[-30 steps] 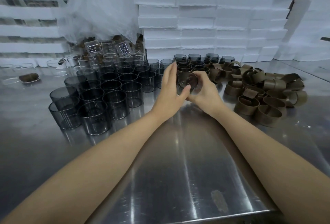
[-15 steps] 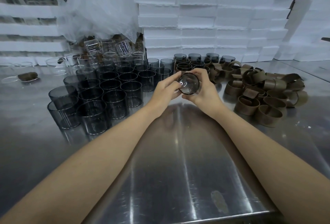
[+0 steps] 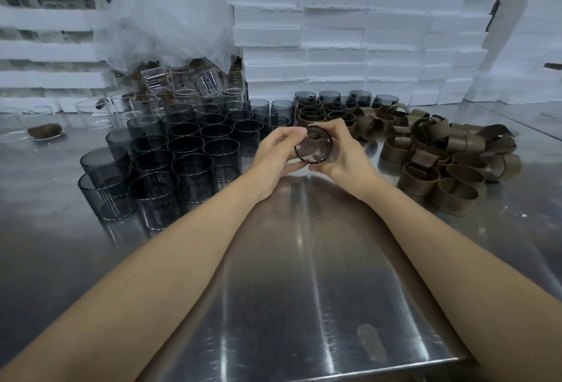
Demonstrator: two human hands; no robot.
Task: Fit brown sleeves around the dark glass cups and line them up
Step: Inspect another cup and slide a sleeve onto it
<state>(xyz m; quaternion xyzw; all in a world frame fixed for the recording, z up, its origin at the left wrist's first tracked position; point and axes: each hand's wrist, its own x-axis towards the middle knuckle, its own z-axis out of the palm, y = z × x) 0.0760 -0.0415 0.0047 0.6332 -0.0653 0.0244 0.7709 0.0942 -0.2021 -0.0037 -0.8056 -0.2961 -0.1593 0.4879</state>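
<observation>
Now both hands are on one dark glass cup (image 3: 313, 146), tipped mouth-first toward the camera above the steel table (image 3: 304, 275), between the bare cups (image 3: 182, 162) and the heap of brown sleeves (image 3: 450, 162). Left hand (image 3: 279, 150) pinches the rim and right hand (image 3: 343, 156) curls round the body; whether a sleeve sits under those fingers, I can't tell. It looks like the fitting step. Next it needs seating square, then standing with the sleeved cups (image 3: 316, 111) behind. No writing is readable.

A shiny steel table (image 3: 304, 290) backs onto stacked white foam boxes (image 3: 334, 32). Crumpled plastic wrap (image 3: 170, 10) drapes over clear glasses (image 3: 182, 80) at rear left. Farther left lie shallow clear dishes (image 3: 94, 114), one holding a brown lump (image 3: 45, 130).
</observation>
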